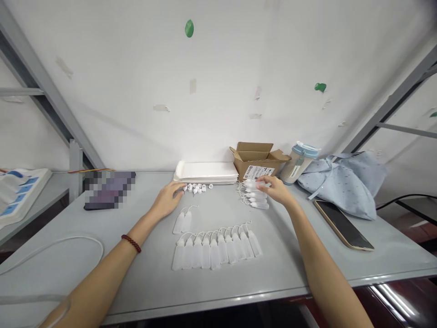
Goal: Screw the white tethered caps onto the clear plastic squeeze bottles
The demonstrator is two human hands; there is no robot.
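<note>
My left hand (pixel 168 199) is at the left end of a small pile of white caps (pixel 198 187). Its thumb and forefinger close around a cap at the pile's edge. On the right, my right hand (pixel 276 188) has thumb and fingertips on a translucent squeeze bottle (pixel 251 184), the upper part of a stack lying on its side. More such bottles (pixel 258 200) lie just below it. Nearer to me, a row of several translucent bottles (pixel 214 253) with thin tethered spouts lies flat. Two similar bottles (pixel 183 223) lie apart, above the row's left end.
Behind the caps lies a stack of white envelopes (pixel 208 169). An open cardboard box (pixel 256 159), a blue-lidded cup (pixel 297 166), a light blue cloth bag (pixel 341 184) and a phone (pixel 343 225) stand or lie right. A blurred dark object (pixel 111 191) and a white cable (pixel 82 237) are left.
</note>
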